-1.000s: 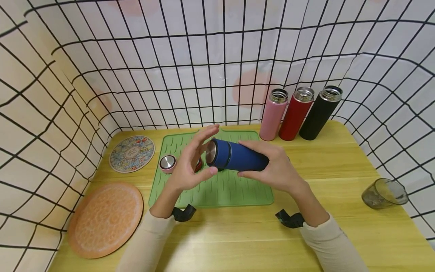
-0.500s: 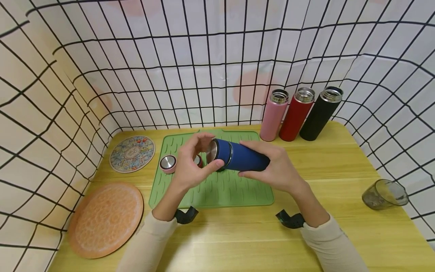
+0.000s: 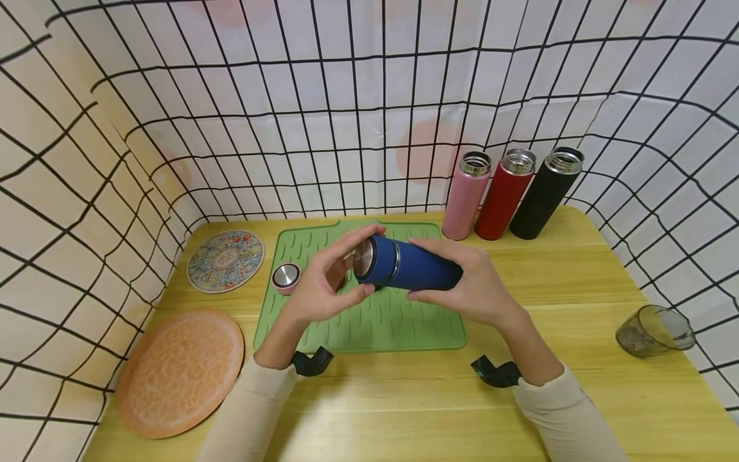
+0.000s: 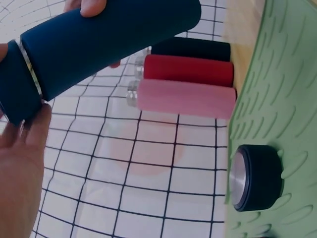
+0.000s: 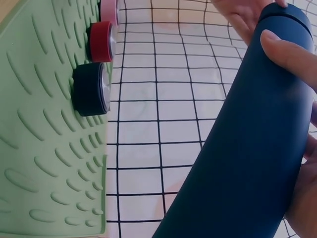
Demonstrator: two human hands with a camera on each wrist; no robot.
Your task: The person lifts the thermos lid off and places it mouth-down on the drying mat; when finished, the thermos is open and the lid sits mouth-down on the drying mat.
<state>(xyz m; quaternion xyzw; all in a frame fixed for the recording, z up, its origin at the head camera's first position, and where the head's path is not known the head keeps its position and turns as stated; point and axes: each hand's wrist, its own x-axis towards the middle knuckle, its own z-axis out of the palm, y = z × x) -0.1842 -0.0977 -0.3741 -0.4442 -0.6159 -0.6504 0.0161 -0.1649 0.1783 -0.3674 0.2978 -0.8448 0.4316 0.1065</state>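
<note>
A blue thermos bottle [image 3: 424, 266] is held in the air, tilted nearly sideways, above the green mat [image 3: 404, 327]. My right hand [image 3: 470, 279] grips its body from the right, thumb and fingers on opposite sides. At the left end, my left hand [image 3: 317, 285] holds the blue lid [image 3: 381, 260] between thumb and fingers; its steel top faces left. A thin silver ring shows between lid and body. In the left wrist view, fingertips [image 4: 39, 124] press on the lid's edge. Below the bottle, a black lid [image 5: 90, 89] and a red lid [image 5: 100, 42] sit on the mat.
A pink lid [image 3: 285, 277] is at the mat's left. Lidless pink [image 3: 466, 199], red [image 3: 504, 199] and black [image 3: 545, 199] bottles stand at the back right. A glass [image 3: 652, 330] is at right, a patterned round mat [image 3: 225, 261] and an orange round board [image 3: 181, 372] at left.
My left hand loosened, turned around the lid and took a fresh hold on it. The silver ring between lid and body shows more now. The right hand kept its grip nearly still.
</note>
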